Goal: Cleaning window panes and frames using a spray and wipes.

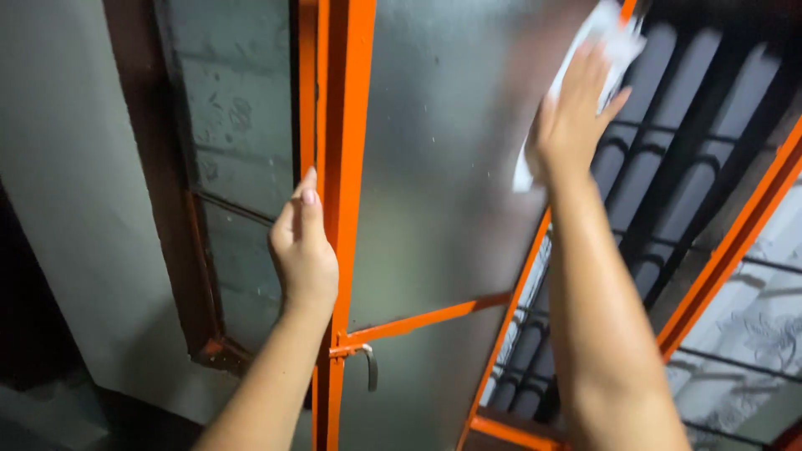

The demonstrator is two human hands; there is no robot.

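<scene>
left hand (303,250) gripped around orange metal window frame (341,167), right hand (575,117) flat open, pressing white cloth (614,38) on frosted glass pane (434,167)

Left hand (302,250) on the frame (344,167), left of the pane (434,184); bars (668,167) behind

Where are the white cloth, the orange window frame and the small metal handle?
white cloth (616,38), head view, its upper part above the fingers
orange window frame (344,125), head view, upright bar
metal handle (370,367), head view, curved grip
</scene>
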